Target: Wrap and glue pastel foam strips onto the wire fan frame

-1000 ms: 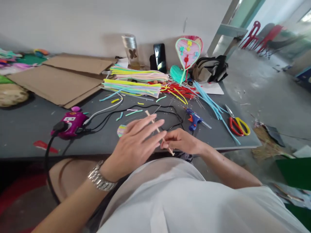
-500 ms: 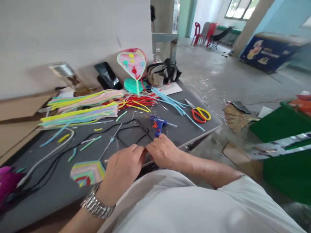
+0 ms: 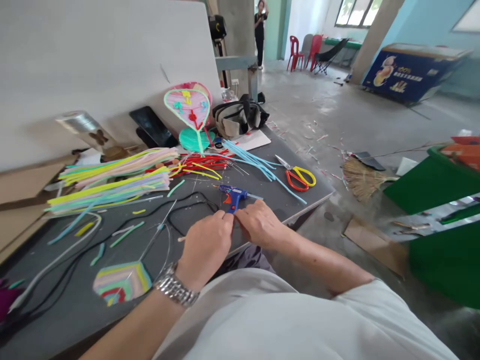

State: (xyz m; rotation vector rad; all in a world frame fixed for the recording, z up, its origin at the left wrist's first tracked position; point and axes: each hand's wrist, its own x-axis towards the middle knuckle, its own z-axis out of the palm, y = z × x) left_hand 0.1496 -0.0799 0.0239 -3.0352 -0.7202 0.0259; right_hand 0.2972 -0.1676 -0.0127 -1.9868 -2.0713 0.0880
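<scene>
My left hand (image 3: 209,239), with a metal watch on the wrist, is closed near the table's front edge. My right hand (image 3: 260,226) meets it there, fingers curled in and pressed together. Whatever lies between the fingertips is hidden. Just beyond them is a blue glue gun (image 3: 235,195) with an orange trigger, its handle end close to my fingers. To the left lies a striped pipe-cleaner piece (image 3: 123,282) with a thin stem. Scissors (image 3: 300,178) with red and yellow handles rest at the right, beside light blue pipe cleaners (image 3: 258,162).
Bundles of pastel pipe cleaners (image 3: 112,187) and red ones (image 3: 210,162) lie farther back. A heart-shaped fan (image 3: 189,107), a phone (image 3: 152,125) and a bag (image 3: 240,117) stand by the wall. A black cable (image 3: 153,206) crosses the table. Green bins (image 3: 416,182) stand right; a person (image 3: 259,30) is far off.
Both hands have moved slightly forward, closer to the glue gun's handle, still pressed together. The view has shifted a little to the right, and a distant person now shows.
</scene>
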